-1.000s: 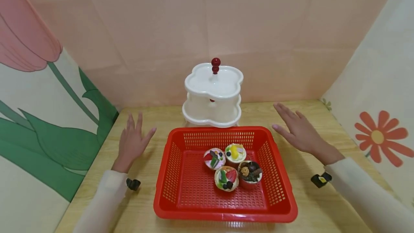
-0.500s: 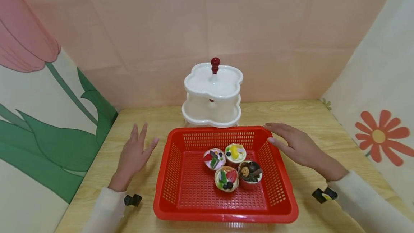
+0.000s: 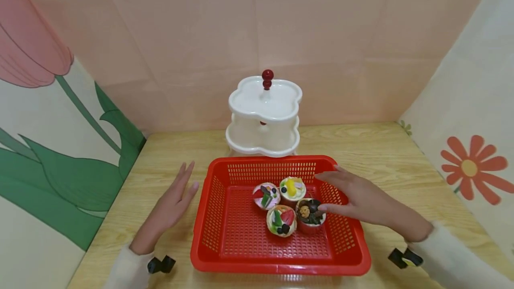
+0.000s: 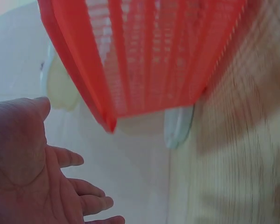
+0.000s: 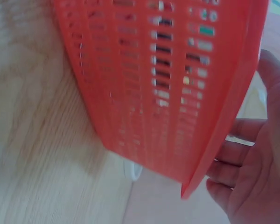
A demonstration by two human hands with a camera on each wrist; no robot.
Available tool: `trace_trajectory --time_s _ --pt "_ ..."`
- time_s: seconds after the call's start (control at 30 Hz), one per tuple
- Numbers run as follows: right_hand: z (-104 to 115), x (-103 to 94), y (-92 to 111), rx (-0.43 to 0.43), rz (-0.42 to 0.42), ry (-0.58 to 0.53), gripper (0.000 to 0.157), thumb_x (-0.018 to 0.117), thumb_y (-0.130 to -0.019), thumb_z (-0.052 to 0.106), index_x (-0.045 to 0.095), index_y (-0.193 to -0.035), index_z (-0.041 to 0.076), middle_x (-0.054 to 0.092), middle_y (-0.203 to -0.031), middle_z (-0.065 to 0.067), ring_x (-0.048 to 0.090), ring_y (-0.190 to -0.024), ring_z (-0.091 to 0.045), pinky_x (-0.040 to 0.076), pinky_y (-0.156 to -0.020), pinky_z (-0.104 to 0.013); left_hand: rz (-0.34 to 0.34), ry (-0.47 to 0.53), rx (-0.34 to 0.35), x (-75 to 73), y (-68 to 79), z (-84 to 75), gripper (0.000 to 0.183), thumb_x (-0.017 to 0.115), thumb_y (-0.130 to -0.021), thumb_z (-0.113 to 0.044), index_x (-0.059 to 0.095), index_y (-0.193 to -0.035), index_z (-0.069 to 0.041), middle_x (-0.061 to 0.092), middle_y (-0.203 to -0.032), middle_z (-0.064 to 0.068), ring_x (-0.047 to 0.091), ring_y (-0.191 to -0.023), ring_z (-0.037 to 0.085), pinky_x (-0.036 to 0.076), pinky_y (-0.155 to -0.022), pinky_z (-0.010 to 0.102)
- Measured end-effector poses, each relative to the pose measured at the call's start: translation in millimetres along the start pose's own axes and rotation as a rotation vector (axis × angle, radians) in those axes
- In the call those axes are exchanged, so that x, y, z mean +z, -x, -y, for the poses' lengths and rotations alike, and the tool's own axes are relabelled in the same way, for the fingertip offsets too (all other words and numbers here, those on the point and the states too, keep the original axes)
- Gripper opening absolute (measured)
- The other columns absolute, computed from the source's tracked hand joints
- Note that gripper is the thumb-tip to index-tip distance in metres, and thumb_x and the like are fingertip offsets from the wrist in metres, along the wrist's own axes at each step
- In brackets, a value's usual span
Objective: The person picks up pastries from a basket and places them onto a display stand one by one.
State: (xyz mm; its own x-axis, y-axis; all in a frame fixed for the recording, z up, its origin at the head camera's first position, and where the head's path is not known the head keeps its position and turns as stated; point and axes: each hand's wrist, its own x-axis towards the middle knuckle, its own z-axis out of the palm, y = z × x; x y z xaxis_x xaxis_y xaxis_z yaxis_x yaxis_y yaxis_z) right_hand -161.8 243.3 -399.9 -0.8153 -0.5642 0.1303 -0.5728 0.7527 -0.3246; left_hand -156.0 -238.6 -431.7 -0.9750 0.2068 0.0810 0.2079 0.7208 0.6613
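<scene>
A red plastic basket (image 3: pixel 241 240) stands on the table and holds several cupcakes in a cluster. One has dark chocolate topping, the chocolate cupcake (image 3: pixel 310 217); beside it are a strawberry-topped cupcake (image 3: pixel 281 221), a pink cupcake (image 3: pixel 266 196) and a yellow-topped cupcake (image 3: pixel 292 189). My right hand (image 3: pixel 363 197) reaches over the basket's right rim, fingers extended, thumb tip overlapping the chocolate cupcake in the head view. To the left of the basket, my left hand (image 3: pixel 170 206) hovers with its fingers loosely straight, holding nothing. In the left wrist view its palm (image 4: pixel 32 182) faces the basket wall.
Behind the basket stands a white two-tier stand (image 3: pixel 263 101) with clover-shaped trays and a red knob (image 3: pixel 267 75) on top. Wooden tabletop (image 3: pixel 373 146) surrounds both. A pink wall sheet (image 3: pixel 321 21) rises at the back, with flower-printed panels on either side.
My right hand has moved left and nearer, from beside the basket to above its right part. The left hand has come slightly nearer and turned a little. Basket, cupcakes and stand stay put.
</scene>
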Motion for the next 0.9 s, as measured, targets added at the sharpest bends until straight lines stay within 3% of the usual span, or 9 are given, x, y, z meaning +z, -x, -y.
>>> trace_trajectory --time_s 0.17,0.33,0.57,0.77,0.9 --pt "8 6.1 -2 -0.001 0.08 0.026 0.089 0.066 -0.08 0.077 0.063 -0.138 0.01 0.065 -0.134 -0.011 0.058 -0.125 -0.04 0.054 -0.093 -0.059 0.009 0.001 0.048 1.7 14.8 -15.6 0.064 0.041 -0.11 -0.041 0.012 -0.165 -0.025 0.002 -0.17 0.009 0.015 -0.152 0.043 0.026 -0.109 0.074" --pt "14 9.8 -6 -0.006 0.121 0.032 0.089 0.068 -0.076 0.078 0.066 -0.135 0.011 0.067 -0.132 -0.009 0.056 -0.127 -0.043 0.053 -0.093 -0.06 0.027 -0.005 0.059 5.1 28.0 -28.5 0.064 0.041 -0.11 -0.043 0.009 -0.164 -0.032 0.0 -0.17 0.002 0.013 -0.153 0.037 0.028 -0.11 0.072" --pt "18 16.3 -12 -0.051 0.152 0.033 0.084 0.075 -0.076 0.071 0.067 -0.134 0.01 0.068 -0.131 -0.007 0.053 -0.13 -0.046 0.043 -0.103 -0.066 0.064 0.006 0.03 11.0 41.1 -38.8 0.067 0.045 -0.108 -0.044 0.009 -0.164 -0.032 -0.001 -0.17 -0.003 0.014 -0.154 0.032 0.032 -0.11 0.068" --pt "19 20.4 -14 -0.077 0.172 0.066 0.081 0.08 -0.074 0.066 0.068 -0.13 0.009 0.071 -0.125 -0.01 0.056 -0.127 -0.046 0.036 -0.109 -0.065 0.101 -0.004 -0.014 15.8 47.8 -45.3 0.075 0.041 -0.105 -0.057 0.008 -0.164 -0.025 -0.003 -0.17 -0.007 0.01 -0.155 0.027 0.032 -0.112 0.064" --pt "20 21.9 -16 -0.08 0.188 0.068 0.084 0.084 -0.071 0.063 0.066 -0.131 0.006 0.071 -0.125 -0.011 0.059 -0.124 -0.042 0.032 -0.112 -0.066 0.121 -0.011 -0.048 20.4 50.9 -49.3 0.08 0.039 -0.102 -0.065 0.006 -0.164 -0.028 -0.005 -0.169 -0.013 0.008 -0.155 0.022 0.033 -0.113 0.061"
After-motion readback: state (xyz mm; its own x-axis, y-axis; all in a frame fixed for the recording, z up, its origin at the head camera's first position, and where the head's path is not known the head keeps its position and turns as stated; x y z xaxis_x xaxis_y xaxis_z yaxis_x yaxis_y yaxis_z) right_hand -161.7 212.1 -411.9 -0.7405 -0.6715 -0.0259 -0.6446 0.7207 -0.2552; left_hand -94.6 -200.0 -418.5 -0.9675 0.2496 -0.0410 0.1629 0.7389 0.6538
